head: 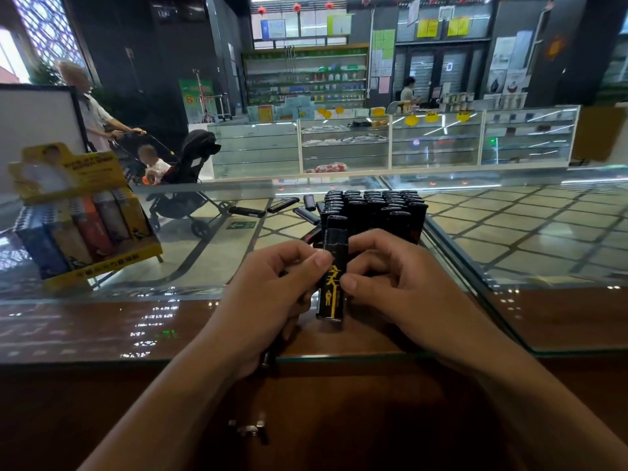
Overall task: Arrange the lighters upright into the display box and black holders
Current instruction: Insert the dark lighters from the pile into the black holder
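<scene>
Above the glass counter, both hands' grips pinch one slim, glossy black lighter.

The surface is a glass top with a brown wood edge along the bottom. In the middle a black holder sits on it, full of black lighters standing up. Just left of it, a few loose lighters lie flat. At the left stands a yellow display box with colored lighters.
</scene>
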Demonstrator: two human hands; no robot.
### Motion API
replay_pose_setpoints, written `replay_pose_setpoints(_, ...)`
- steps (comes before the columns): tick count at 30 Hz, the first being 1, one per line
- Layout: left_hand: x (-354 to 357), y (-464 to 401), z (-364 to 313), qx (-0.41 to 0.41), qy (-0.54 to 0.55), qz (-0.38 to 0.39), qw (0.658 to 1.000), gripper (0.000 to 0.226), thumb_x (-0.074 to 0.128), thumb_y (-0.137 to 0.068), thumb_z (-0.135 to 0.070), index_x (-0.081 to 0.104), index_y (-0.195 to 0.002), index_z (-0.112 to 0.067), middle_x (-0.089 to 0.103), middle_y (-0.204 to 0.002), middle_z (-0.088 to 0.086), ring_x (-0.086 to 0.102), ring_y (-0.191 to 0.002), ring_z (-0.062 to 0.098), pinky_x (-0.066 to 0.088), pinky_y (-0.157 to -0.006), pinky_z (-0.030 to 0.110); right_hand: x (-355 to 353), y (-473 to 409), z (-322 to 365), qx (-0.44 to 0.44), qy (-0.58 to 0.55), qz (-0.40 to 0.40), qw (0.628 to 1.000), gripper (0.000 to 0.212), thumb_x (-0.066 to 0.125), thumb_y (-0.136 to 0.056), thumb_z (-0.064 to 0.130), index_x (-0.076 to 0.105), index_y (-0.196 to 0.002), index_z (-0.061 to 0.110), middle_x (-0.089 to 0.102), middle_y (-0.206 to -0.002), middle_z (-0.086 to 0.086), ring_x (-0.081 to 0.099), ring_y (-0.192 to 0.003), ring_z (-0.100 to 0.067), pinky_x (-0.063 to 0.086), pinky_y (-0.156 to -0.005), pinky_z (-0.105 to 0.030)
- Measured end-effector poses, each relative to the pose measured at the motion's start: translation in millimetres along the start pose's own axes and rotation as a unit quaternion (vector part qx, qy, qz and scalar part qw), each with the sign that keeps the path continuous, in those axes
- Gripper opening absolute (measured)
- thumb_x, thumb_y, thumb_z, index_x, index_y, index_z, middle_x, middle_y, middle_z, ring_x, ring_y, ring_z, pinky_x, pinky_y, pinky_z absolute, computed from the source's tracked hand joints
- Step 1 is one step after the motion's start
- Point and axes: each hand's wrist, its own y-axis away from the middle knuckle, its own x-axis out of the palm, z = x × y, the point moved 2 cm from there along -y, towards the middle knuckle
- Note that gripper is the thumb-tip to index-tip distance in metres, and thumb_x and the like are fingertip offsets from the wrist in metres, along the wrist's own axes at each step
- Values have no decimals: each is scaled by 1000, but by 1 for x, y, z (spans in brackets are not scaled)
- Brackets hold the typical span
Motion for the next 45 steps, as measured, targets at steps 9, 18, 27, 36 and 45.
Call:
replay_pose_setpoints(9,-2,-1,-1,-6,24,-32,999,20,64,-81,-43,69,-77,-24,43,-59,1,32,-46,14,28,-34,22,-7,2,3,-47,-26,-74,996,42,67,-90,7,57,-124,28,64,-68,2,64,-64,-7,47,-61,-16)
replay_pose_setpoints(18,-23,-32,-15,87,-271,-15,958,17,76,-81,-33,67,-84,-18,52,-54,-6,42,-47,7,37,-51,22,-58,-16,22,-124,246,-230,933,35,74,-86,18,57,-115,28,64,-90,18,57,-77,13,41,-66,-3)
replay_pose_setpoints(27,-23,-70,5,20,-501,103,859,47,73,-71,-61,64,-104,-29,64,-81,-11,58,-70,1,41,-61,21,-50,-51,-1,-162,434,-164,871,30,66,-84,33,61,-113,27,42,-88,32,39,-98,-1,26,-88,-38)
replay_pose_setpoints(36,-23,-67,11,43,-467,95,878,40,73,-74,-58,64,-104,-34,66,-68,-13,60,-66,-6,41,-60,13,-46,-56,-17,-136,511,-163,833,31,62,-79,39,66,-110,33,52,-105,12,32,-106,-10,12,-76,-27)
replay_pose_setpoints(45,-35,-70,9,46,-391,62,917,43,56,-88,-56,62,-123,-32,60,-59,-11,54,-48,-4,35,-52,13,-46,-47,-18,-62,491,-171,852,60,53,-80,56,52,-138,40,41,-128,7,22,-110,-8,17,-88,-32)
